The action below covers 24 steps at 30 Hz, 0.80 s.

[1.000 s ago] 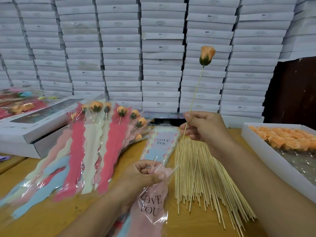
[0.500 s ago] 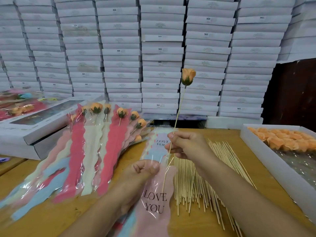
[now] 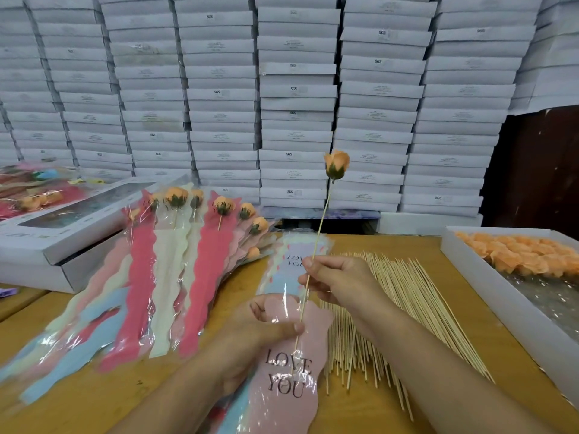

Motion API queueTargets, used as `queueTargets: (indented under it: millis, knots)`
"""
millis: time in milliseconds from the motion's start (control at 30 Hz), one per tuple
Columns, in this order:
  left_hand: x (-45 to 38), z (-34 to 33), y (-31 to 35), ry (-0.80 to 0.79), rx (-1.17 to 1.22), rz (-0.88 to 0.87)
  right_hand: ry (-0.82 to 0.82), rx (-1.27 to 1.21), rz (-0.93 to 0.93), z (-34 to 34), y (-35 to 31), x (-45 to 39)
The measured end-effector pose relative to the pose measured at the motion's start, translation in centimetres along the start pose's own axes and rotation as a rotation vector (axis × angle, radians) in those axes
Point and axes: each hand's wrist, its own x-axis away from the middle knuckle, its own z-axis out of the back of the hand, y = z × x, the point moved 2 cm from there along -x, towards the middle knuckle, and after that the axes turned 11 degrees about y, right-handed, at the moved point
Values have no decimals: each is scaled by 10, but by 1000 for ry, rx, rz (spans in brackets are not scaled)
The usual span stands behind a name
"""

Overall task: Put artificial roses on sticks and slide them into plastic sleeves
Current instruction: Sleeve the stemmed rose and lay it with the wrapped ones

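Two hands over worktop: right hand pinching stick of rose; left hand gripping sleeve, stick tip inside.

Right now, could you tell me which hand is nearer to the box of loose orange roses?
Right. The right hand pinches the stick beside the skewer pile, toward the box; the left hand holds the pink sleeve farther left.

Both forearms are bare, with no sleeves, rings or watch visible.
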Motion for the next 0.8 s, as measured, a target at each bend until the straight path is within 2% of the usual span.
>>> queueTargets:
  millis: [367, 567, 800]
  knots:
    - [6, -3, 0, -1, -56, 16, 138, -8, 222, 14, -32, -22]
    - [9, -5, 3, 29, -57, 32, 144, 28, 231, 23, -40, -26]
    - [8, -2, 3, 36, -26, 75, -1, 103, 238, 14, -22, 1]
